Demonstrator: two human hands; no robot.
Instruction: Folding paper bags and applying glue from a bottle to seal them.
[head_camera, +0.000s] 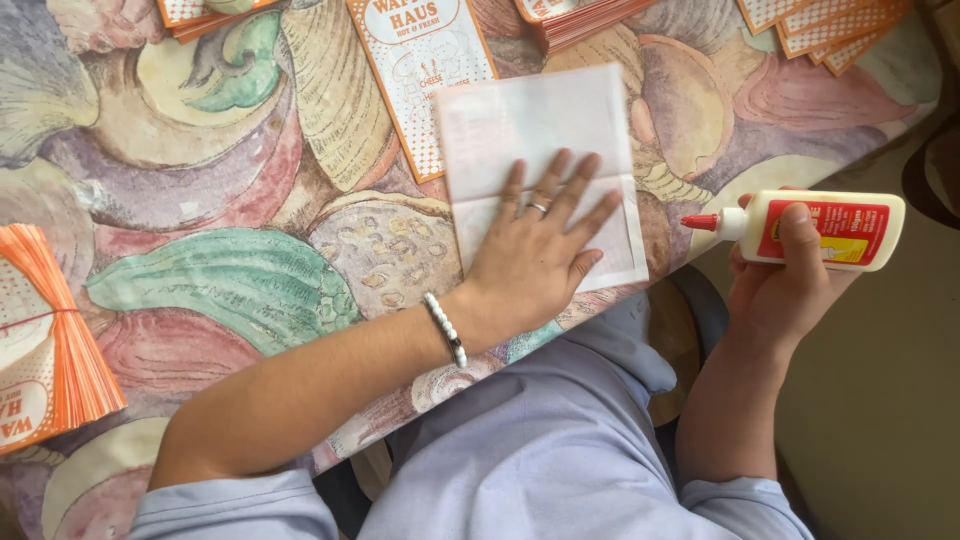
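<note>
My left hand (535, 250) lies flat with fingers spread on a white folded paper sheet (520, 125) resting on the patterned tablecloth (230, 200); it wears a ring and a beaded bracelet. Off the table's right edge, my right hand (785, 290) grips a white glue bottle (825, 230) with a red label, held sideways, its red nozzle pointing left toward the paper.
An orange-and-white printed paper bag (415, 75) lies just left of the white sheet. A bundled stack of similar bags (40, 340) sits at the left edge, and more stacks (820, 25) line the far edge. My lap in light blue cloth (540, 440) is below.
</note>
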